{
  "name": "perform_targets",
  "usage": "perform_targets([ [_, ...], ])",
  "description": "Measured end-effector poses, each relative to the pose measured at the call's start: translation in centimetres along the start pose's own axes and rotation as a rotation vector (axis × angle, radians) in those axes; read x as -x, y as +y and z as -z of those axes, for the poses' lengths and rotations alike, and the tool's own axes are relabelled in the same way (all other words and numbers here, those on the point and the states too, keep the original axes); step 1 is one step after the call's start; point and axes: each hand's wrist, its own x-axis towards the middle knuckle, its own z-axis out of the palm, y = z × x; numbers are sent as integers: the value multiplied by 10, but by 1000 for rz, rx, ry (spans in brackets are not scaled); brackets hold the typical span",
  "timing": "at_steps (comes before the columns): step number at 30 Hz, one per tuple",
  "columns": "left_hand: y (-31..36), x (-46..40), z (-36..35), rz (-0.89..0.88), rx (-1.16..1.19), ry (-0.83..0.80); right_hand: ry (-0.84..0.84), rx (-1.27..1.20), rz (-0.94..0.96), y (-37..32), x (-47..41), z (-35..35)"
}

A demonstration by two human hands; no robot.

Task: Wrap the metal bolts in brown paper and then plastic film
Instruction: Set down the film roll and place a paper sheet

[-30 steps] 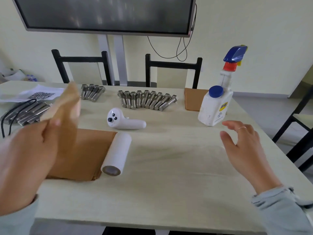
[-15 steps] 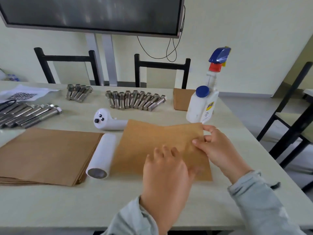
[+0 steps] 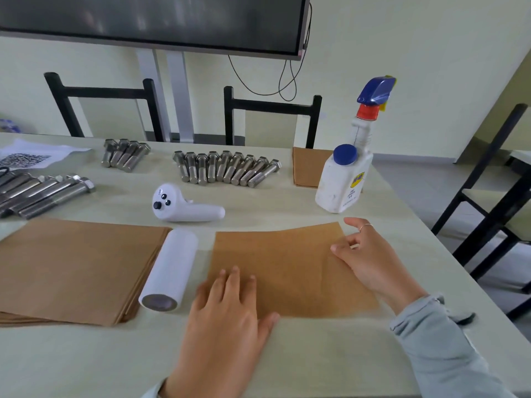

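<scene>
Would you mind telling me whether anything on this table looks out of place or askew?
Only the white handheld controller lying among the wrapping supplies looks unrelated. The single brown sheet lies slightly skewed, its far right corner lifted.

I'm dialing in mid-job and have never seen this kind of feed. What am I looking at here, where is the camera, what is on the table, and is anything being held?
There is no machine: a person works with bare hands, and the one camera sits on their head, looking forward and down. The left hand lies flat on the near left corner of a single brown paper sheet spread on the table. The right hand touches the sheet's right edge. Neither hand holds anything up. To the left lie a white roll and a stack of brown paper. Farther back are a white controller, three groups of metal bolts, and a spray bottle. No bolt is on the sheet yet.
</scene>
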Motion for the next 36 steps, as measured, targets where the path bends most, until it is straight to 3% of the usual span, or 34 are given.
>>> perform_targets([
  [6,-3,-6,21,-80,27,-155,116,284,140,-13,4,3],
  [10,0,-67,51,-167,31,-136,165,212,256,-34,-12,-4],
  [18,-10,-257,31,-29,113,-175,417,27,312,-25,-22,-17],
  [24,2,-298,-23,110,64,-141,328,56,352,-27,-22,-27],
  [33,20,-302,-41,92,-110,-37,285,88,349,-21,-28,-27],
  [36,19,-300,-23,169,132,-41,294,101,346,-20,-29,-26],
])
